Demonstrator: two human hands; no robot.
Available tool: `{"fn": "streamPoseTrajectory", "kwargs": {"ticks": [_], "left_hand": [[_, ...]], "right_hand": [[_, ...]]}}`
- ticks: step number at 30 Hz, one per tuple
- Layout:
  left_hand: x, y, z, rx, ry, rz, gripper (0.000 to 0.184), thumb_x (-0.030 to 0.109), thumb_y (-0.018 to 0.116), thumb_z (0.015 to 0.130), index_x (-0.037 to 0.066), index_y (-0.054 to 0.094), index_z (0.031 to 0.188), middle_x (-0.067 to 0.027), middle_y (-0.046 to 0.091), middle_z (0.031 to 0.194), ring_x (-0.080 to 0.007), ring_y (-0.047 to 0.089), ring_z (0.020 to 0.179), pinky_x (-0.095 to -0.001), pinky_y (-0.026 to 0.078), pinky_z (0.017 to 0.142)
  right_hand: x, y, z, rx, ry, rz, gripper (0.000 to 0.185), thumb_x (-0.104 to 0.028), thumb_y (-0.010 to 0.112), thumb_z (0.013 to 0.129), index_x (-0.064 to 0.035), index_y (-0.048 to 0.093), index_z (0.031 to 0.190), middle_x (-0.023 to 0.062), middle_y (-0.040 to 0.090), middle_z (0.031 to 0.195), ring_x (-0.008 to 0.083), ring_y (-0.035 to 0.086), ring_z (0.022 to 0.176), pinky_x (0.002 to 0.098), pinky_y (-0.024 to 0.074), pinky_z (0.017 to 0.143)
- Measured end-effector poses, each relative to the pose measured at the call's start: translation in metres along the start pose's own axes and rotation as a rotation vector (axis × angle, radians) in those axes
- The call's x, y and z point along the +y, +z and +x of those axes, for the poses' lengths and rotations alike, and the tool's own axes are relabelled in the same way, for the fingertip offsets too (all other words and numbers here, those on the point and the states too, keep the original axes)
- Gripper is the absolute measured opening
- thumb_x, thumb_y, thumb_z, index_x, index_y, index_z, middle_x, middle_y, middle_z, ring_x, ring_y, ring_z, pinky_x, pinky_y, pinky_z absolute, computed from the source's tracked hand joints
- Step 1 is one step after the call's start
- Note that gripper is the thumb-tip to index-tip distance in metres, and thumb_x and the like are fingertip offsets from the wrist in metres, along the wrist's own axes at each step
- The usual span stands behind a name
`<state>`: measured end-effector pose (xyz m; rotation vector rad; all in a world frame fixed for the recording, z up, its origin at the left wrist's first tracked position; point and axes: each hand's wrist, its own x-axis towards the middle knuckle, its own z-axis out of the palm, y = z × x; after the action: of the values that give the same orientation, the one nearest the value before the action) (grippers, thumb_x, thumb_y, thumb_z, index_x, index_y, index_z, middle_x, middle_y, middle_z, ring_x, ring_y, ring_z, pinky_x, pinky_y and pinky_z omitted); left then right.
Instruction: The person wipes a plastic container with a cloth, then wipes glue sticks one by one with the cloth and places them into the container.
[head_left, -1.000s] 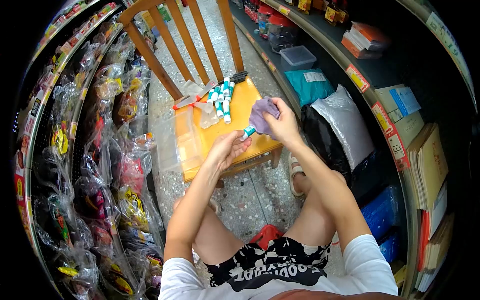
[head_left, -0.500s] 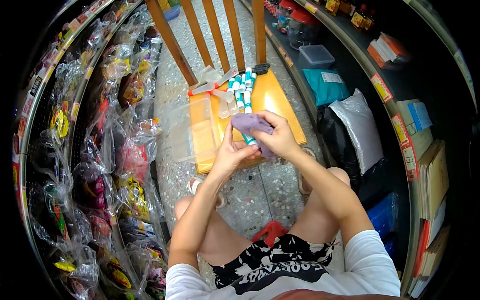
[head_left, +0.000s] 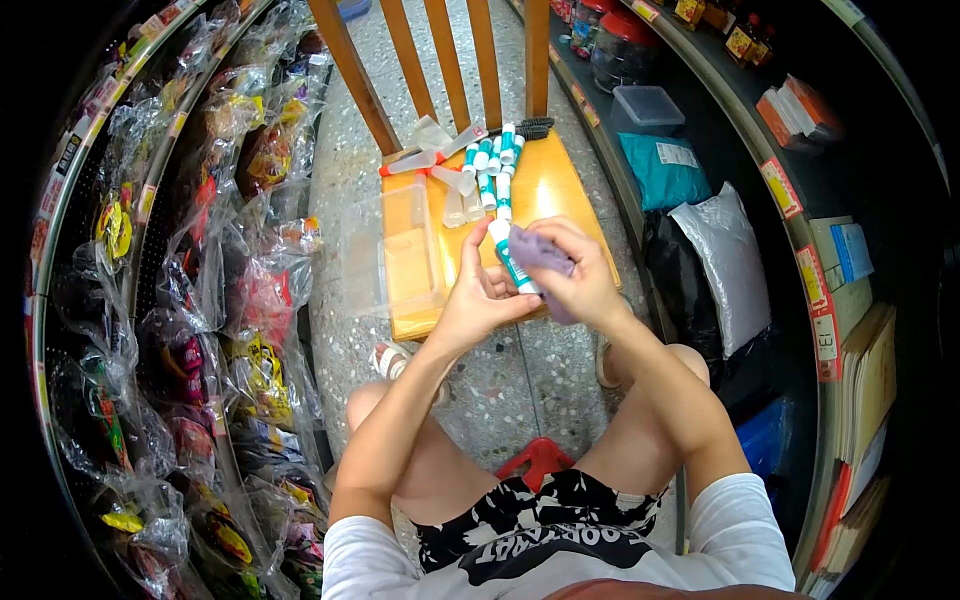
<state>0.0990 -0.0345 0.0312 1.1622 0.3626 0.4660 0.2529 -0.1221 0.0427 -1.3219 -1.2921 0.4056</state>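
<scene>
Between the thumb and fingers of my left hand point(head_left: 485, 292) is a white and teal glue stick point(head_left: 511, 257), held by its two ends and tilted. My right hand point(head_left: 583, 275) grips a crumpled purple cloth point(head_left: 541, 254) against the right side of the stick. Just beyond my hands, a group of similar glue sticks point(head_left: 487, 188) lies on the seat of a wooden chair point(head_left: 405, 316). Beside them are several clear bottles with red-orange caps point(head_left: 412, 163) and some black bristled brushes point(head_left: 535, 129).
A clear plastic box point(head_left: 365, 250) overlaps the seat's left edge. Shelves of bagged goods point(head_left: 262, 310) line the left. On the right shelf are a teal parcel point(head_left: 662, 168), a silver-grey parcel point(head_left: 725, 270) and a small clear container point(head_left: 648, 108). A red stool point(head_left: 537, 460) shows between my legs.
The purple cloth has moved off the top of the glue stick to its right side, so more of the stick shows. Both hands sit slightly further right in view.
</scene>
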Motion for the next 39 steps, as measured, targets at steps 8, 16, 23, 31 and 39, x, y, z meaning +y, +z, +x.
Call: {"fn": "streamPoseTrajectory", "kwargs": {"ticks": [8,16,23,31,39], "left_hand": [[0.002,0.01,0.004,0.02,0.076,0.097,0.112,-0.009,0.075,0.07,0.017,0.0,0.149,-0.0182,0.062,0.103,-0.0203,0.065,0.09,-0.0315,0.054,0.075],[0.003,0.011,0.008,0.021,0.1,0.2,0.111,-0.008,0.077,0.067,0.015,0.004,0.148,-0.0122,0.064,0.09,-0.0166,0.065,0.082,-0.0302,0.054,0.073],[-0.005,0.006,0.0,-0.04,0.088,0.275,0.109,-0.006,0.079,0.067,0.013,0.007,0.147,-0.008,0.063,0.083,-0.0145,0.064,0.078,-0.0289,0.053,0.072],[-0.009,0.034,-0.017,-0.163,-0.041,0.192,0.108,-0.004,0.079,0.07,0.007,0.003,0.145,-0.0061,0.061,0.081,-0.0151,0.064,0.08,-0.0298,0.052,0.075],[0.003,0.025,-0.015,-0.179,-0.022,-0.014,0.113,-0.009,0.076,0.072,0.016,-0.002,0.15,-0.0094,0.061,0.087,-0.0171,0.065,0.086,-0.0304,0.052,0.078]], "right_hand": [[-0.007,-0.013,-0.015,-0.225,0.002,0.122,0.039,-0.015,0.067,0.082,0.0018,0.06,0.116,0.0169,0.047,0.133,0.0281,0.046,0.125,0.0372,0.035,0.105],[-0.017,-0.034,-0.013,-0.319,-0.049,0.004,0.038,0.0,0.059,0.072,-0.0042,0.068,0.109,0.0148,0.055,0.112,0.0285,0.055,0.109,0.035,0.043,0.094],[-0.011,-0.033,-0.014,-0.37,-0.121,-0.001,0.037,0.004,0.056,0.07,-0.0044,0.069,0.104,0.0148,0.056,0.105,0.0279,0.058,0.101,0.0337,0.0454,0.09],[0.007,-0.027,0.003,-0.107,-0.019,-0.026,0.036,0.005,0.053,0.075,0.0,0.065,0.108,0.0127,0.056,0.105,0.0244,0.058,0.1,0.0308,0.0445,0.088],[0.006,-0.014,0.0,0.019,0.213,0.231,0.032,0.003,0.055,0.08,0.003,0.062,0.111,0.0096,0.057,0.106,0.0191,0.058,0.1,0.0281,0.045,0.088]]}}
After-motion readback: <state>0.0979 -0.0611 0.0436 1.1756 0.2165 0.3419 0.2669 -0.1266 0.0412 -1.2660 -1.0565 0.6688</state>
